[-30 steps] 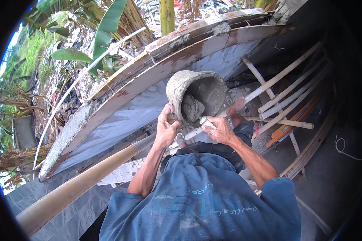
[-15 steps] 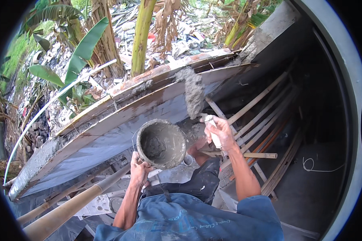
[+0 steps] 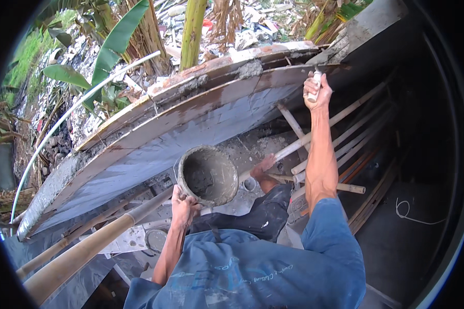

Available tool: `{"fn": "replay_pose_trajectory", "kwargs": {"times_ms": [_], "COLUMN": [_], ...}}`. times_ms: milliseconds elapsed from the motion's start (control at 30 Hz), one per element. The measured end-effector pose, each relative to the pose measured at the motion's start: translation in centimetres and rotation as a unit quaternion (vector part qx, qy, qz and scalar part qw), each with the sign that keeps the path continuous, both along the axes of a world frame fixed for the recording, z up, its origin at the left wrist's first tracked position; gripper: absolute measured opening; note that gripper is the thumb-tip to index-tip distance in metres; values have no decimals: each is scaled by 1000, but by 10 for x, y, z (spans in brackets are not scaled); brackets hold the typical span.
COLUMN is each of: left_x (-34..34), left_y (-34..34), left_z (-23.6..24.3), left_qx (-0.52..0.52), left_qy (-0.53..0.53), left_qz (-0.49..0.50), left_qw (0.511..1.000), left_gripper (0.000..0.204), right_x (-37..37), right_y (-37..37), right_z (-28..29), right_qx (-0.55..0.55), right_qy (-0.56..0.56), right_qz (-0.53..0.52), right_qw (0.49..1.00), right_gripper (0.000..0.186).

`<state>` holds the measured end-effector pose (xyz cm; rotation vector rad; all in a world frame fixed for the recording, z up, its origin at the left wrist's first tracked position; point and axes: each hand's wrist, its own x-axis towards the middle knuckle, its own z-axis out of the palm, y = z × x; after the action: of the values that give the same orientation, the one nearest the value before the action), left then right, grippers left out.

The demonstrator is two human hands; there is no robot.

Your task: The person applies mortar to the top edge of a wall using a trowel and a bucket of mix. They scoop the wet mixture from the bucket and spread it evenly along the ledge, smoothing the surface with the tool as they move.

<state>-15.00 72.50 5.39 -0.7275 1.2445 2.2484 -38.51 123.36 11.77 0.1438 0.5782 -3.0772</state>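
Note:
My left hand (image 3: 184, 206) grips the lower left rim of a grey mortar-crusted bucket (image 3: 226, 196), which is tilted and shows wet mortar inside. Stretched out ahead to the right, my right hand (image 3: 317, 91) is wrapped round the pale handle of a trowel (image 3: 314, 88). The trowel's blade can hardly be made out; its tip end is by the far right top edge of a curved formwork panel (image 3: 191, 116). Fresh grey mortar (image 3: 250, 69) lies in the gap along the panel's top.
Bamboo poles (image 3: 90, 252) slant beneath the panel at left, and more poles (image 3: 345, 121) lean at right in shadow. A white pipe (image 3: 82, 100) arches at the left. Banana plants (image 3: 193, 36) and rubble (image 3: 245, 31) lie beyond the wall. My bare foot (image 3: 263, 166) is below.
My right hand has swung forward and right with the trowel, from near the bucket to the panel's far edge. The mortar lump seen on the blade before no longer shows there. My left hand still holds the bucket.

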Motion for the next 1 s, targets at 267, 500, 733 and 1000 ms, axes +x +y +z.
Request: {"fn": "replay_pose_trajectory", "kwargs": {"times_ms": [267, 500, 733, 1000], "left_x": [-11, -26, -51, -54], "left_y": [-17, -14, 23, 71], "left_z": [-20, -72, -205, -387], "left_qx": [-11, -73, -224, -489], "left_qy": [-8, -49, -105, -44], "left_qz": [-40, -74, -203, -361], "left_qw": [999, 993, 947, 793], "left_gripper": [27, 29, 45, 52], "right_x": [97, 246, 390, 476], "right_y": [-23, -65, -107, -114], "right_z": [25, -17, -76, -139], "right_qx": [54, 168, 147, 32], "right_qy": [26, -90, -235, -392], "right_qz": [46, -121, -262, -327], "right_qw": [997, 974, 924, 859], "right_gripper": [53, 50, 48, 49]}}
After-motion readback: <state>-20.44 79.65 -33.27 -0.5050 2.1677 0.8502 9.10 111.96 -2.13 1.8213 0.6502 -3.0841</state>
